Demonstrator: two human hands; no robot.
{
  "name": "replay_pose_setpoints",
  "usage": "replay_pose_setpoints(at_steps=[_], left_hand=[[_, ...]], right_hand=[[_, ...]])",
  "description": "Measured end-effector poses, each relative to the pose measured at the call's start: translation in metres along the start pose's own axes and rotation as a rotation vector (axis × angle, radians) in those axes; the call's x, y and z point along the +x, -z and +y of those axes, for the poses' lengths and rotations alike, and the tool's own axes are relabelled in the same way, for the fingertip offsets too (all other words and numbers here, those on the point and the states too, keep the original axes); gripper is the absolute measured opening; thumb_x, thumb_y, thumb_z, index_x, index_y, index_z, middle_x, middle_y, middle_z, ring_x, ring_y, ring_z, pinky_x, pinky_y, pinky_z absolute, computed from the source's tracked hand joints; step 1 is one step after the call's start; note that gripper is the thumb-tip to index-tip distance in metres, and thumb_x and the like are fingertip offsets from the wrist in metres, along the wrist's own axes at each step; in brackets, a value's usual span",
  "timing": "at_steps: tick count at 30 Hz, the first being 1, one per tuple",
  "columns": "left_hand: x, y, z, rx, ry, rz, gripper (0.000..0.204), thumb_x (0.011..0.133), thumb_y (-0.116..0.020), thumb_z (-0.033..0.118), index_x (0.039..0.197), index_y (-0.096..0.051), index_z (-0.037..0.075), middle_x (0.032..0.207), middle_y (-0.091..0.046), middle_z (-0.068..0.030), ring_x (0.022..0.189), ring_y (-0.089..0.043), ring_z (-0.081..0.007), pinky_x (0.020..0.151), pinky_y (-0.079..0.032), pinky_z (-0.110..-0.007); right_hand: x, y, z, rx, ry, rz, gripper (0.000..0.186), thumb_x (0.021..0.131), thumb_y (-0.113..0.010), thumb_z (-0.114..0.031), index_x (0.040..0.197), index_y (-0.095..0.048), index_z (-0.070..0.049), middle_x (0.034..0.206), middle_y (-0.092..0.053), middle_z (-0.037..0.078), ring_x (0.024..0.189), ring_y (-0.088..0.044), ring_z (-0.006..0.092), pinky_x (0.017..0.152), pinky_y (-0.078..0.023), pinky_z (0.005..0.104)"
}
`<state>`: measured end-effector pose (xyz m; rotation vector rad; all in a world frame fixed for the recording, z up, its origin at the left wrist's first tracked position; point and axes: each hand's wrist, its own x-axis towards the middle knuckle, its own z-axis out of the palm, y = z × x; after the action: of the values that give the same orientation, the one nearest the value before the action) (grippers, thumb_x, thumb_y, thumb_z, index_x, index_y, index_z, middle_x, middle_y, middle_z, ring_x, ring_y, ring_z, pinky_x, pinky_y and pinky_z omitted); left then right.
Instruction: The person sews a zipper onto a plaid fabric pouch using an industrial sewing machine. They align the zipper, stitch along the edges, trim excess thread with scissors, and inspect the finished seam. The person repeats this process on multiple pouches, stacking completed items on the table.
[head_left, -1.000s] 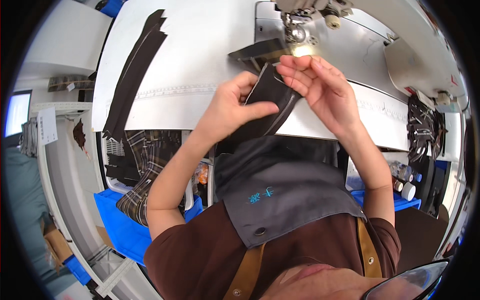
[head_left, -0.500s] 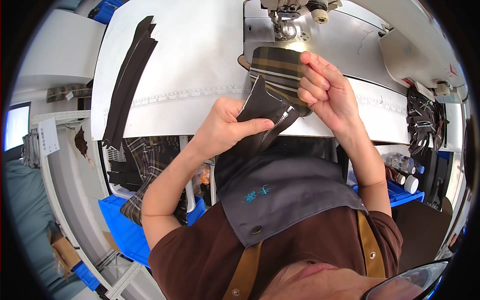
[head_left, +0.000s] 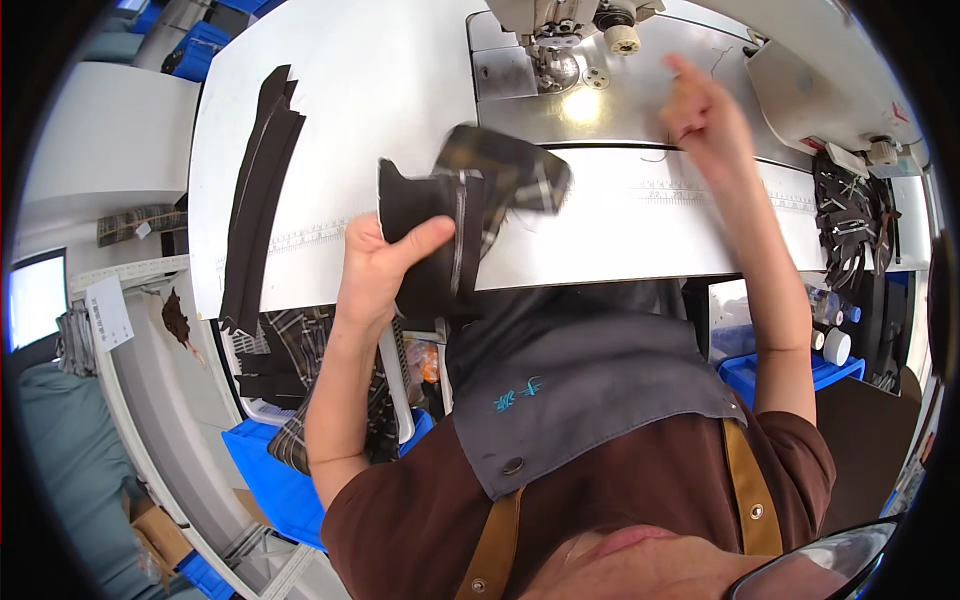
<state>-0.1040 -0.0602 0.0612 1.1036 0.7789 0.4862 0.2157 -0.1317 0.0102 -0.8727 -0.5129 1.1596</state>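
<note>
Left hand [head_left: 372, 268] closed on a dark zippered fabric piece [head_left: 418, 205] — thumb flat on the upper face near the zipper [head_left: 460, 235], the other fingers mostly hidden behind. Piece is at the near edge of the white sewing table [head_left: 570, 245], left of the middle, its lower end reaching past the edge in front of the grey apron [head_left: 590, 395]. Zipper runs roughly up and down, metal teeth showing. A plaid fabric panel [head_left: 505, 165] fans out beyond the zipper, up and to the right, blurred; cannot tell how the two are joined.

Right hand [head_left: 706, 115] well apart from the fabric, over the near side of the sewing machine bed [head_left: 640, 120]. One finger extends away from the body, the rest look curled. Heavy blur — cannot tell whether anything is pinched there.

Presser foot [head_left: 548, 75] beyond the fabric, a bright light spot on the metal beside it. Loose thread [head_left: 721, 62] on the bed. Dark fabric strips [head_left: 265, 205] lie lengthwise at the table's left. Bunch of zippers [head_left: 853, 230] at the far right. Blue bin [head_left: 275, 485] below, left.
</note>
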Motion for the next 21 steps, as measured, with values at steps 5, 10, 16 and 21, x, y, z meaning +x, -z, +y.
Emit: replay_pose_setpoints(at_steps=[5, 10, 16, 21], left_hand=[[0.011, -0.019, -0.002, -0.085, -0.243, -0.031, 0.012, 0.083, -0.060, 0.002, 0.093, -0.063, -0.003, 0.083, -0.065, -0.0067, 0.070, -0.061, -0.0085, 0.060, -0.049, -0.020], [0.019, -0.048, 0.000, -0.211, -0.259, -0.072, 0.029, 0.080, -0.063, 0.000, 0.106, -0.053, -0.005, 0.091, -0.064, -0.0091, 0.077, -0.061, -0.0112, 0.067, -0.050, -0.021], [0.030, -0.065, -0.024, 0.579, -0.865, 0.447, 0.057, 0.069, -0.073, 0.003, 0.117, -0.043, 0.000, 0.112, -0.054, -0.0142, 0.105, -0.050, -0.0201, 0.089, -0.040, -0.036], [0.012, -0.078, -0.027, 1.179, -0.935, 0.320, 0.038, 0.075, -0.065, 0.008, 0.112, -0.057, 0.003, 0.103, -0.059, -0.0106, 0.092, -0.056, -0.0257, 0.091, -0.036, -0.040]], right_hand=[[-0.024, -0.044, 0.008, -0.841, 0.095, -0.137, 0.055, 0.089, -0.042, -0.045, 0.093, -0.064, 0.005, 0.086, -0.063, 0.012, 0.083, -0.057, 0.0161, 0.077, -0.042, 0.0268], [-0.044, -0.073, 0.035, -0.488, 0.067, -0.380, 0.053, 0.086, -0.049, -0.046, 0.100, -0.062, 0.004, 0.091, -0.064, 0.011, 0.087, -0.056, 0.0149, 0.081, -0.043, 0.0287], [-0.060, -0.084, 0.039, -0.330, 0.063, -0.041, 0.011, 0.081, -0.065, -0.011, 0.084, -0.065, 0.000, 0.072, -0.061, -0.003, 0.063, -0.048, 0.0011, 0.053, -0.038, 0.0174], [-0.071, -0.093, 0.039, -0.397, 0.185, 0.020, 0.013, 0.083, -0.061, -0.010, 0.078, -0.063, 0.002, 0.063, -0.055, -0.004, 0.054, -0.043, 0.0006, 0.043, -0.031, 0.0183]])
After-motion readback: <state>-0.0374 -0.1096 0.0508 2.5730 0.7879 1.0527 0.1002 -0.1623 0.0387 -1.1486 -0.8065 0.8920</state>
